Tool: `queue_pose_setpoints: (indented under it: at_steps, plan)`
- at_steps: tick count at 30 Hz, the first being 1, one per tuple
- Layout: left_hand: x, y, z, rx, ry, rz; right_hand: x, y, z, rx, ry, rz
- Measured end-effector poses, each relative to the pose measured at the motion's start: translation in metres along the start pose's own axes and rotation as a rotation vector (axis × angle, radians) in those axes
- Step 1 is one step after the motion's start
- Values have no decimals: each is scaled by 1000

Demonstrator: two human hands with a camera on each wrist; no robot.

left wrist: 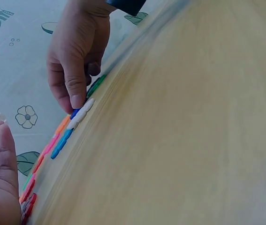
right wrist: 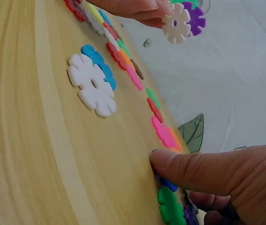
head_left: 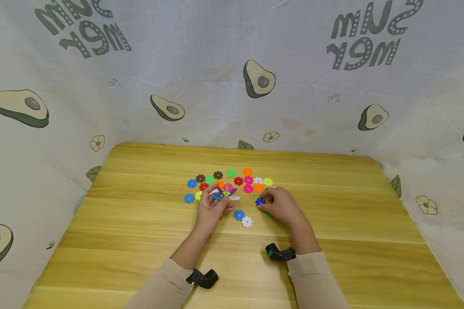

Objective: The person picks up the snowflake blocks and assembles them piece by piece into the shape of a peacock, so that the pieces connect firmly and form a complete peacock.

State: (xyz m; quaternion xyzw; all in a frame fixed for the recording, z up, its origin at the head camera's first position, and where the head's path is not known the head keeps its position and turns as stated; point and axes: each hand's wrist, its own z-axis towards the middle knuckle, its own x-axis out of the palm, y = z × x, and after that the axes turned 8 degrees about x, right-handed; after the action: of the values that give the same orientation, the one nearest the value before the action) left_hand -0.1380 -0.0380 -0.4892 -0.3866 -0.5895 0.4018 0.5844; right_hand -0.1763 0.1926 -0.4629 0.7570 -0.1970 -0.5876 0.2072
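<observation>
My left hand holds a small build of interlocked plastic snowflake discs above the table; purple, white, blue and green pieces show in it. The white disc of that build stands out beside a purple one. Lower and to the right, my right hand pinches a dark blue snowflake disc at the tabletop, thumb on the near side. A green disc lies just under that hand. Between the hands, a white disc overlaps a light blue disc on the wood.
Many loose discs in pink, orange, red, brown, green and yellow lie spread behind the hands, such as an orange disc and a blue disc. The wooden table meets a printed curtain at its back edge.
</observation>
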Motion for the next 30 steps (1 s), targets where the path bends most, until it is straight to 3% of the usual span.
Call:
queue_pose_setpoints:
  at_steps: [8, 12, 15, 17, 23, 30]
  plan:
    - [1, 1, -2, -16, 29, -6, 4, 9, -3, 13, -14, 98]
    - [2, 2, -2, 5, 68, 20, 3, 20, -8, -31, -50, 334]
    - [2, 1, -3, 9, 109, 34, 2, 30, -13, -107, -66, 566]
    - [3, 1, -4, 8, 137, 41, 3, 35, -16, -167, -70, 646]
    - [2, 1, -6, -8, 187, 41, 7, 41, -19, -293, -67, 675]
    - [0, 1, -6, -24, 213, 84, 10, 44, -21, -277, -71, 660]
